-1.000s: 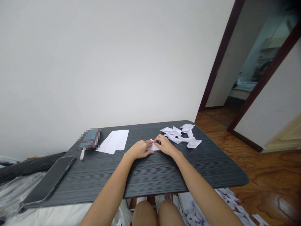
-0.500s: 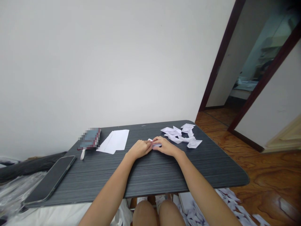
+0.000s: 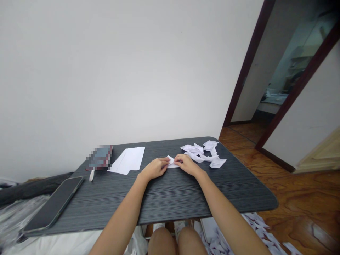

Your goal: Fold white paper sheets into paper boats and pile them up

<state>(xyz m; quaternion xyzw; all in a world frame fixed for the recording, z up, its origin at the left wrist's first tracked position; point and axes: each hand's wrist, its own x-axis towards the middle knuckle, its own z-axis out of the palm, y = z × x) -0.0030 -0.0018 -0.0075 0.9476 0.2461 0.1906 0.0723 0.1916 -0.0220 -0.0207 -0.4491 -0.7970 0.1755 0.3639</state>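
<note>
A small folded piece of white paper (image 3: 171, 163) lies on the dark table (image 3: 170, 198) between my hands, its top coming to a point. My left hand (image 3: 157, 167) is closed on the paper's left side, fingertips pressed down on it. At the right side, my right hand (image 3: 186, 164) pinches the paper's edge between thumb and fingers. Several folded white paper pieces (image 3: 195, 148) sit in a loose group beyond my right hand. Flat white paper sheets (image 3: 132, 158) overlap one another to the left of my left hand.
A phone (image 3: 54, 203) lies at the table's left edge. Behind it are a blurred-out flat object (image 3: 100, 157) and a small white item (image 3: 91, 175). Many folded papers (image 3: 259, 226) cover the floor below the right side. A wall (image 3: 132, 71) rises behind the table.
My hands have drawn slightly apart, so more of the folded paper shows between them. The right fingers have shifted to the right along it. The camera view has moved slightly.
</note>
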